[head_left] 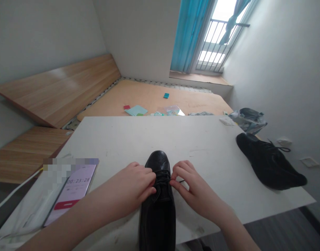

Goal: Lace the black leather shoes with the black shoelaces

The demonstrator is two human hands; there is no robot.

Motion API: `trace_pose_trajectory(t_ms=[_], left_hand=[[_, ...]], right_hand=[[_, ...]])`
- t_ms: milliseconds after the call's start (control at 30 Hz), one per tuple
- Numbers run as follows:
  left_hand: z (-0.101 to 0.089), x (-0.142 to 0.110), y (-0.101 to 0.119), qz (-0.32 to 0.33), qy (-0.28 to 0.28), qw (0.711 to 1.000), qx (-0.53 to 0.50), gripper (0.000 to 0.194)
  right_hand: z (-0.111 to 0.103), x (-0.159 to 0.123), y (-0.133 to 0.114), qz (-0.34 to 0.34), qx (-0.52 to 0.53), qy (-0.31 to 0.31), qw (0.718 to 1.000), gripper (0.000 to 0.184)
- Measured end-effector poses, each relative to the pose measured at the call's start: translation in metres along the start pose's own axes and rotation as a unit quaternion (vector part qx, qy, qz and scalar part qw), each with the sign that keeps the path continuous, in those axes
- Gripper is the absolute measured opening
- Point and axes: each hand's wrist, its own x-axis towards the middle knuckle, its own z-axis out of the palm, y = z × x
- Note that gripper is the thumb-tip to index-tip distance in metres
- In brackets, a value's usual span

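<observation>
A black leather lace-up shoe [157, 223] stands on the white table [118, 136] in front of me, its toe pointing away. The black shoelace [163, 176] runs in rows across its front. My left hand [139, 183] is closed at the left edge of the lacing, thumb and forefinger against the shoe; what they pinch is hidden. On the other side my right hand [187, 181] pinches the shoelace beside the eyelets, and a dark lace end sticks out between its fingers. The other black shoe [272, 162] lies at the table's right edge with a loop of lace showing.
To the left lies a phone [73, 190] with a running timer, near a white cable [16, 191]. A small white packet [227, 120] sits at the far right corner, by a plastic bag [247, 120]. Beyond the table is a bed [196, 99] with several small items.
</observation>
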Motion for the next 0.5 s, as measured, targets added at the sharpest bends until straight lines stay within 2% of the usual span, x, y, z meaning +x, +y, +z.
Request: trace_pose_trajectory(t_ms=[133, 233, 333, 433, 500], left_hand=[[0.004, 0.003, 0.000, -0.025, 0.002, 0.997, -0.076, 0.029], [0.006, -0.003, -0.004, -0.077, -0.004, 0.984, -0.160, 0.030], [0.012, -0.011, -0.009, -0.104, 0.007, 0.970, -0.220, 0.029], [0.022, -0.014, -0.016, -0.108, -0.007, 0.943, -0.314, 0.030], [0.030, -0.013, -0.020, -0.121, -0.031, 0.910, -0.395, 0.031]], right_hand=[[0.001, 0.000, 0.003, 0.070, 0.127, -0.009, 0.989, 0.016], [-0.002, -0.002, 0.007, 0.090, 0.182, -0.049, 0.978, 0.019], [-0.004, -0.005, 0.017, 0.117, 0.222, -0.093, 0.963, 0.026], [-0.003, -0.007, 0.024, 0.153, 0.293, -0.123, 0.936, 0.031], [-0.004, -0.008, 0.023, 0.144, 0.301, -0.109, 0.936, 0.025]])
